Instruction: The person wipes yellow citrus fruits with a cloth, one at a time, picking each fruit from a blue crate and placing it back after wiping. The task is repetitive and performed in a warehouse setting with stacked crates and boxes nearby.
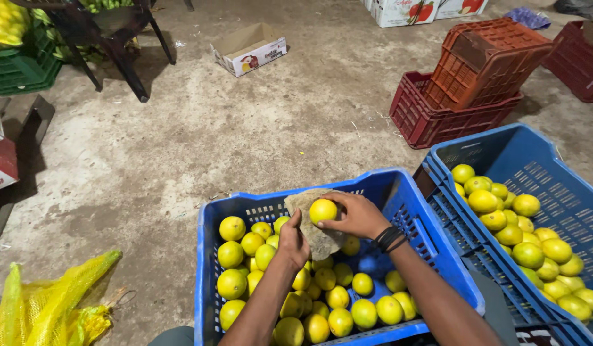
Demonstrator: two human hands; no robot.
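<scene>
Right hand (355, 216) grips a yellow citrus fruit (323, 210) against a cloth (315, 221) the left hand (292, 242) seems to pinch, over the blue crate (399, 192) at 6 o'clock.

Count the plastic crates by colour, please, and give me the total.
Blue crates: 2, one under the hands and one to its right.
Red or orange crates: 3, two stacked, one at the right edge.
Green crates: 1.
Total: 6

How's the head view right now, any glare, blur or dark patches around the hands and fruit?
Head view: sharp on the right hand, the held fruit and the cloth in the left hand; glossy highlights on fruit, no washout; far corners dim, chair casts shadow; edges bow slightly.
</scene>
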